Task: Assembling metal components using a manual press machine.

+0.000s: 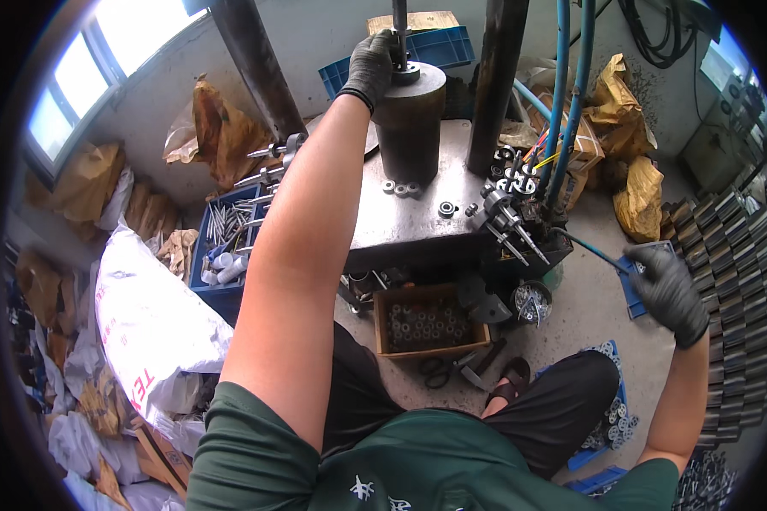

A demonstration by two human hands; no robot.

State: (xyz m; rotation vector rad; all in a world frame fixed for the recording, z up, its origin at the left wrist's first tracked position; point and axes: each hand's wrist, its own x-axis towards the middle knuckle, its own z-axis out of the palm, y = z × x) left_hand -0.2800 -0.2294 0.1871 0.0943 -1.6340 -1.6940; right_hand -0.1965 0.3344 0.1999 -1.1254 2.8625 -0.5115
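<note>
My left hand (pixel 373 64), in a dark glove, is closed around a thin metal rod (pixel 399 34) that stands upright on a small ring atop a dark steel cylinder (pixel 411 123) on the press table (pixel 418 223). My right hand (pixel 669 289), also gloved, reaches out to the right and rests on the edge of a blue plastic tray (pixel 632 281) beside the stacked dark metal parts (pixel 741 289); whether it grips anything I cannot tell. Three small rings (pixel 400 188) and a bearing (pixel 446 209) lie on the table by the cylinder's foot.
A cardboard box of ring-shaped parts (pixel 430 324) sits on the floor between my knees. A blue crate with metal pins (pixel 226 234) stands left, next to a white sack (pixel 149 315). Blue hoses (pixel 571 94) and lever valves (pixel 511 213) are at the table's right.
</note>
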